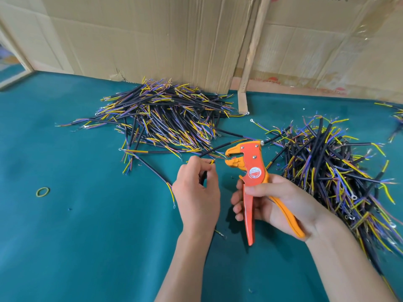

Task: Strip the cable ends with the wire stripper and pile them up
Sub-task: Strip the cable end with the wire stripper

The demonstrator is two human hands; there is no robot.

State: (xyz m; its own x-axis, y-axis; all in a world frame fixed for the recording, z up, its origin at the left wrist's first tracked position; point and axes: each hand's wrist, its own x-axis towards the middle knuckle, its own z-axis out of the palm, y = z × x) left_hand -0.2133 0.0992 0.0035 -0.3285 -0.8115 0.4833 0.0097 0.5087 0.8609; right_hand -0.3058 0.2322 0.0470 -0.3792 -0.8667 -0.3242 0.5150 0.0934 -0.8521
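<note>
Orange wire stripper (250, 168), gripped in the right hand (277, 201), points its parted jaws left. The left hand (196, 192) pinches a black cable (218, 147) whose yellow end aims rightward, just short of the jaws, on one shared line.

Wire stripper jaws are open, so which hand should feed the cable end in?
Left. The left hand already pinches the cable beside the wire stripper, which the right hand grips.
</note>
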